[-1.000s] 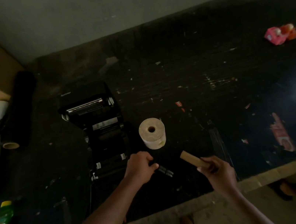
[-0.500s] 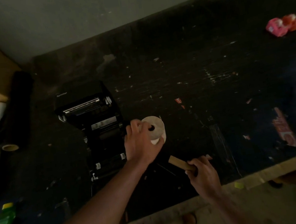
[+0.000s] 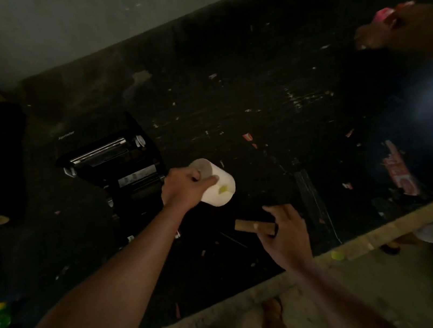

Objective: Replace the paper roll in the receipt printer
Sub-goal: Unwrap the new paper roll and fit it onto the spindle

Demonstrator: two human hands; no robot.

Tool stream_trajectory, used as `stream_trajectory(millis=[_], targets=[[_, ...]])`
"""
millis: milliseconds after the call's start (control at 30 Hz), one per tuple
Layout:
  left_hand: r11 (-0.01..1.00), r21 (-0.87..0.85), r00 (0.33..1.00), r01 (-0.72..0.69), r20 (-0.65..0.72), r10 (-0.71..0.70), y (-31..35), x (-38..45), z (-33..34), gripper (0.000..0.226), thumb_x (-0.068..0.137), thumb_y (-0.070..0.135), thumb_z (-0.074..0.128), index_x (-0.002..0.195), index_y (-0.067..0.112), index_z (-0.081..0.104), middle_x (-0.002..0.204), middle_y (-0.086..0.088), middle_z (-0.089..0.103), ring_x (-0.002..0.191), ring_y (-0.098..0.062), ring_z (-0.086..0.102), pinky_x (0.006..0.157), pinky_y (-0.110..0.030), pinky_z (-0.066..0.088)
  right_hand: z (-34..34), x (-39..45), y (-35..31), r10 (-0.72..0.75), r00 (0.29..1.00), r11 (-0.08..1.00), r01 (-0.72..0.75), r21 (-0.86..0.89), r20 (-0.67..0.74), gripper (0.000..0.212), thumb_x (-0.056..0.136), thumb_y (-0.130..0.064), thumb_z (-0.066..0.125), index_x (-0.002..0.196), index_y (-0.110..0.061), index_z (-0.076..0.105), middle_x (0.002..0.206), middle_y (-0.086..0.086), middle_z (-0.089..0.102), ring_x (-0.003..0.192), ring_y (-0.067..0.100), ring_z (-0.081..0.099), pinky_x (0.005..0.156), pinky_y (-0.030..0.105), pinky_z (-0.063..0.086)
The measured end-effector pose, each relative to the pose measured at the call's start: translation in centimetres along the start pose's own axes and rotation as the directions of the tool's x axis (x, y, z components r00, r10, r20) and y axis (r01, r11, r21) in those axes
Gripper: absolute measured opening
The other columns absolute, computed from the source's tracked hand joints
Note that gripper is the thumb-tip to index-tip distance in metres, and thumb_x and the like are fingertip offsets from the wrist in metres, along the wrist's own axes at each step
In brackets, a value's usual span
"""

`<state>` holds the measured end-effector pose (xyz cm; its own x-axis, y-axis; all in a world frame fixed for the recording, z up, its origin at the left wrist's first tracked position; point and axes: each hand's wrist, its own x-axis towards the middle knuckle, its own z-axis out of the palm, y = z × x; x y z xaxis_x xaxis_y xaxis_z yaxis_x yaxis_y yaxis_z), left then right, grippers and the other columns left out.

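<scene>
Matt white paper roll (image 3: pixel 217 186); brown cardboard core (image 3: pixel 253 226); scuffed black tabletop (image 3: pixel 228 99).

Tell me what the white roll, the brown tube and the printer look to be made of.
White roll, held in the left hand: wound paper, matte off-white, smooth sides. Brown tube, in the right hand: likely cardboard, a dull tan, hollow-looking core. Printer: seemingly black plastic with a slight sheen, plus a shiny metal-looking strip across its open lid. The dim light leaves finer detail uncertain.
</scene>
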<state>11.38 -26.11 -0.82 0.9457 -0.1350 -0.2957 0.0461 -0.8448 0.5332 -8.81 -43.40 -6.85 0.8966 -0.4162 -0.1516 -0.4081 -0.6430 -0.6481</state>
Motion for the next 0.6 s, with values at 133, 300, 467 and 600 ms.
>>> stream_trajectory(millis=[133, 300, 467, 600], targets=[[0.94, -0.309, 0.986, 0.148, -0.034, -0.166, -1.1, -1.8, -1.2, 0.05, 0.053, 0.075, 0.084, 0.075, 0.03, 0.078, 0.092, 0.022, 0.068, 0.085, -0.003, 0.065, 0.069, -0.027, 0.053, -1.8, 2.5, -4.3, -0.132, 0.971, 0.991, 0.131, -0.019, -0.2, 0.045, 0.087, -0.049, 0.069, 0.126, -0.027, 0.065, 0.123, 0.0, 0.059, 0.115, 0.019, 0.055, 0.095, 0.041, 0.043], [0.825, -0.515, 0.96, 0.232, -0.015, -0.28, -1.7, -5.3, -1.4, 0.05, 0.05, 0.078, 0.083, 0.078, 0.037, 0.082, 0.096, 0.012, 0.079, 0.092, -0.01, 0.073, 0.079, -0.034, 0.061, -2.5, 4.3, -9.3, -0.288, 0.952, 0.951, 0.297, 0.09, -0.101, 0.043, 0.089, -0.041, 0.068, 0.13, -0.029, 0.065, 0.12, -0.005, 0.058, 0.111, 0.011, 0.055, 0.098, 0.033, 0.048], [0.778, -0.595, 0.944, 0.202, -0.093, -0.316, -1.9, -8.5, -1.2, 0.045, 0.057, 0.073, 0.084, 0.076, 0.033, 0.081, 0.09, 0.015, 0.078, 0.088, -0.004, 0.071, 0.073, -0.03, 0.059, -1.8, 2.8, -10.9, -0.307, 0.945, 0.937, 0.321, 0.139, -0.114, 0.02, 0.088, -0.023, 0.075, 0.108, -0.021, 0.073, 0.112, -0.004, 0.062, 0.108, 0.015, 0.06, 0.097, 0.04, 0.053], [0.768, -0.613, 0.938, 0.185, -0.123, -0.325, -2.6, -10.2, -1.1, 0.046, 0.061, 0.072, 0.082, 0.081, 0.03, 0.081, 0.092, 0.015, 0.076, 0.088, -0.002, 0.069, 0.07, -0.027, 0.056, -1.8, 1.8, -11.0, -0.333, 0.935, 0.918, 0.35, 0.187, -0.12, 0.011, 0.085, -0.012, 0.077, 0.091, -0.015, 0.069, 0.1, -0.002, 0.065, 0.098, 0.016, 0.062, 0.088, 0.04, 0.055]])
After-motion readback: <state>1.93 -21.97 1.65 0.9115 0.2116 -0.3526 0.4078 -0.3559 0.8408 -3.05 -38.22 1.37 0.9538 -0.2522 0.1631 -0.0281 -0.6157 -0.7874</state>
